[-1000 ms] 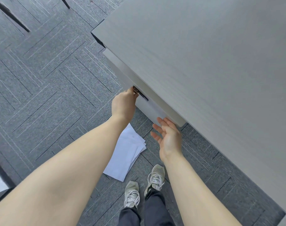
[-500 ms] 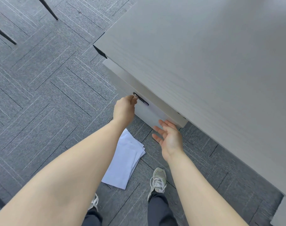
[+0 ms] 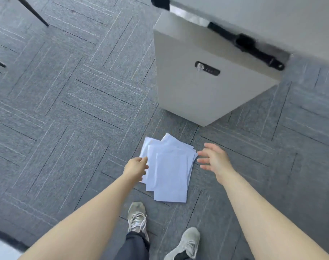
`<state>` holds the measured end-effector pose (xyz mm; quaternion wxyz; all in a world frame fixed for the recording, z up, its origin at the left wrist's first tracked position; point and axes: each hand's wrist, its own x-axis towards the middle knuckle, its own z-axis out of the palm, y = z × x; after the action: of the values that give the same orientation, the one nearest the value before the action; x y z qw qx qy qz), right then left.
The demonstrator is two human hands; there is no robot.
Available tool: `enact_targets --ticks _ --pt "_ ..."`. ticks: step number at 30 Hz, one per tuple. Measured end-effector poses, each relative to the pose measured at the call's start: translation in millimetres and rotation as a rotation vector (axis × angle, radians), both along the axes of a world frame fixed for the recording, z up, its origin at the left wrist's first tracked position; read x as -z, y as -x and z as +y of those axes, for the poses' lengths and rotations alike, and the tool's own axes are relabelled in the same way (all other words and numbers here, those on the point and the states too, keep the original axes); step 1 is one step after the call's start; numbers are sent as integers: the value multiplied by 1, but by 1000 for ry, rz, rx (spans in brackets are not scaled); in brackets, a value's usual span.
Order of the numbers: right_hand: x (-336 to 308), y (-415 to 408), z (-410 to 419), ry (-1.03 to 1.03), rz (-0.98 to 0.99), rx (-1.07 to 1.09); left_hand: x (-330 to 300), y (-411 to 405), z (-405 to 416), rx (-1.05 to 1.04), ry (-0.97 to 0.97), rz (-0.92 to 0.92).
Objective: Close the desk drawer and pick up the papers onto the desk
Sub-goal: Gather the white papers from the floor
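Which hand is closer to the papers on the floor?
The left hand. It is at the left edge of the papers, seemingly touching them. The right hand is open just off their right edge, with a small gap.

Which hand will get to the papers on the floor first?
Probably the left hand. Its fingers already reach the left edge of the papers on the carpet. The right hand is open, beside their right edge, apparently not touching them yet.
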<state>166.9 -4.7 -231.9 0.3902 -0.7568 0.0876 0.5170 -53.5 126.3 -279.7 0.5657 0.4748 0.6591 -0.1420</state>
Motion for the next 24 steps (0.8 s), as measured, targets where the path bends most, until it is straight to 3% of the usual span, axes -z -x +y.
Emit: enact_targets --ticks 5,13,15,19,24 --pt "179 73 -55 163 23 -117 159 65 -16 141 -34 87" --pt "433 97 -125 341 -259 -417 384 91 4 305 -224 132" --pt "464 94 -125 456 -416 -433 417 92 8 273 -273 163" --pt "492 95 -106 517 -575 -243 447 86 4 128 -387 161" --pt "507 115 -82 467 -508 -198 451 59 -27 212 -381 55"
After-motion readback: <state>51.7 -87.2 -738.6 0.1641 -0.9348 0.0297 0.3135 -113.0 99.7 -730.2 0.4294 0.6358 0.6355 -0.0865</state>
